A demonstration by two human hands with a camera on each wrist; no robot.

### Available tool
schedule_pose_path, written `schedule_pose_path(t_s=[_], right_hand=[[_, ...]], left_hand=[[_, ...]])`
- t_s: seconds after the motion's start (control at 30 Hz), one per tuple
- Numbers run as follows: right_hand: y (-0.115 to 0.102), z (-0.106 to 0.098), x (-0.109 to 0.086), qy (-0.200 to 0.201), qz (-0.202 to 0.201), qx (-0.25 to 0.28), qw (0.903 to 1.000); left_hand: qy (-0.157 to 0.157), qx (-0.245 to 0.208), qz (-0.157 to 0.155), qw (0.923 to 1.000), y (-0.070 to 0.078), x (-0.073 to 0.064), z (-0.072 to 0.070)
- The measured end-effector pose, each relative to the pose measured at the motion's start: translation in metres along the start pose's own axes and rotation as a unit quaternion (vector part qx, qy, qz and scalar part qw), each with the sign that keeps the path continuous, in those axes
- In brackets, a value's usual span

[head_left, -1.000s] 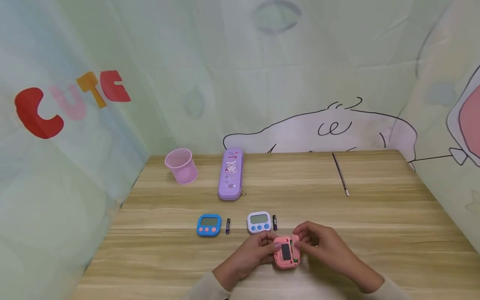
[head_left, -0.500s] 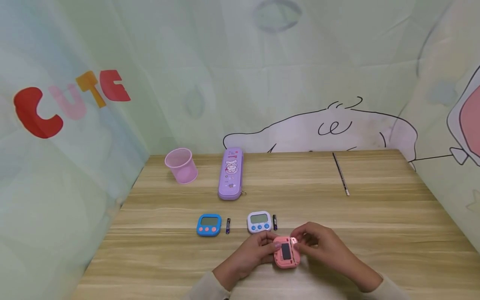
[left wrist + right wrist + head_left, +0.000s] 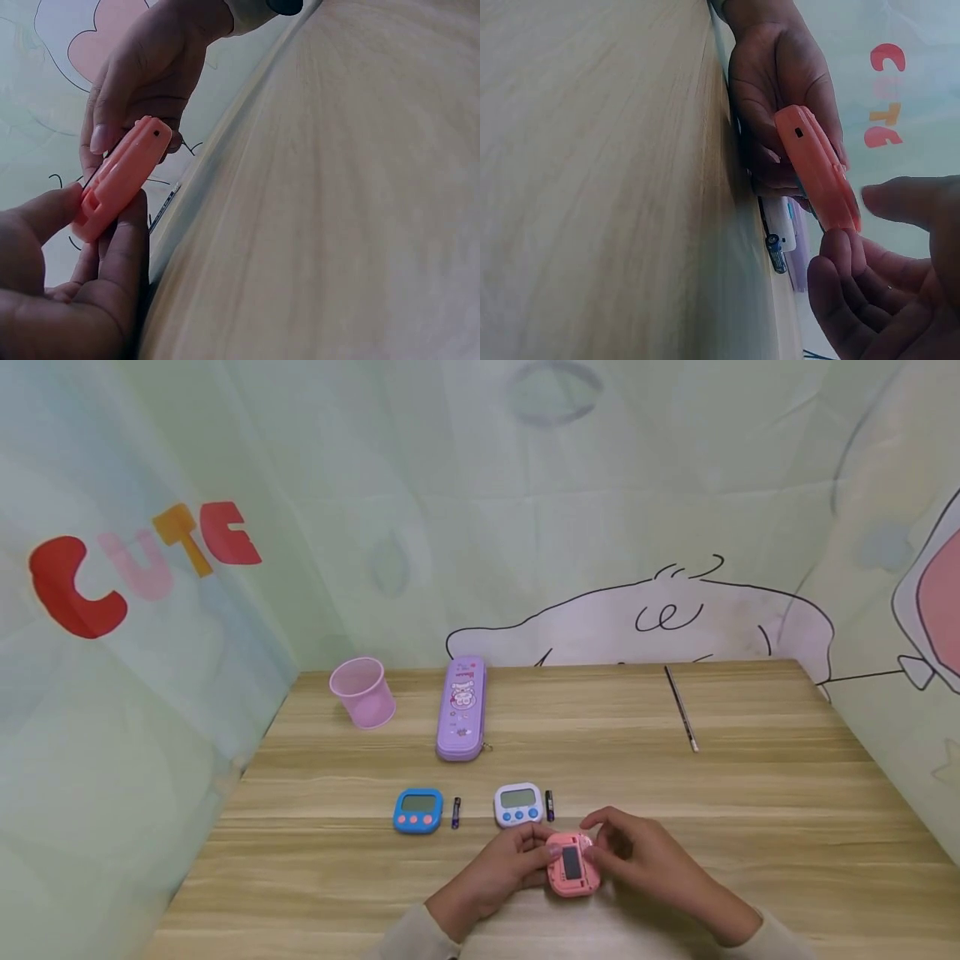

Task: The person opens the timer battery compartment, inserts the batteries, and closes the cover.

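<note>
A pink digital timer (image 3: 572,887) is held back side up, its dark rectangular patch showing. My left hand (image 3: 510,865) grips its left side, thumb on the back and fingers underneath. At the opposite side, my right hand (image 3: 645,856) has its thumb by the battery cover (image 3: 587,843) and curled fingers against the upper end. The right wrist view shows the timer (image 3: 817,169) edge-on, fingertips touching its near end. Seen from the left wrist, the timer (image 3: 124,180) is tilted between both hands. Its screen side is hidden.
Just beyond the hands lie a white timer (image 3: 518,804) with a battery (image 3: 550,806) beside it, and a blue timer (image 3: 417,811) with another battery (image 3: 456,812). Farther back are a pink cup (image 3: 367,700), a purple pencil case (image 3: 461,710) and a pencil (image 3: 681,708).
The pink cover strip has moved over the battery slot, so the green seen inside earlier is now covered. The right thumb has shifted slightly left; the left hand keeps its grip.
</note>
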State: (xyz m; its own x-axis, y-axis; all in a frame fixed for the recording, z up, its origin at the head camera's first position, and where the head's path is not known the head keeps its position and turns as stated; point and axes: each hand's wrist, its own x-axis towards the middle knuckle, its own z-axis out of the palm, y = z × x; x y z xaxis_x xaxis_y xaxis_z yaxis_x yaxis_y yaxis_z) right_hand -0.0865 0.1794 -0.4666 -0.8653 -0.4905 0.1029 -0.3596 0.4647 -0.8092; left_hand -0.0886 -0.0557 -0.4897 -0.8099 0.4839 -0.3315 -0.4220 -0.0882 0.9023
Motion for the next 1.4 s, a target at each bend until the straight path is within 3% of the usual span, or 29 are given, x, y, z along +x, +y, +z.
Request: schedule_pose_path(t_s=[0.23, 0.7, 1.4], right_hand=[[0.002, -0.006, -0.002, -0.033, 0.018, 0.004, 0.9993], [0.009, -0.011, -0.001, -0.114, 0.031, 0.097, 0.9882], [0.014, -0.009, 0.001, -0.137, 0.043, 0.166, 0.9756]], left_hand=[[0.005, 0.002, -0.005, 1.0, -0.001, 0.001, 0.0], [-0.006, -0.009, 0.002, 0.9999, -0.001, 0.0, -0.001], [-0.015, -0.012, -0.001, 0.9998, -0.003, 0.0, -0.003]])
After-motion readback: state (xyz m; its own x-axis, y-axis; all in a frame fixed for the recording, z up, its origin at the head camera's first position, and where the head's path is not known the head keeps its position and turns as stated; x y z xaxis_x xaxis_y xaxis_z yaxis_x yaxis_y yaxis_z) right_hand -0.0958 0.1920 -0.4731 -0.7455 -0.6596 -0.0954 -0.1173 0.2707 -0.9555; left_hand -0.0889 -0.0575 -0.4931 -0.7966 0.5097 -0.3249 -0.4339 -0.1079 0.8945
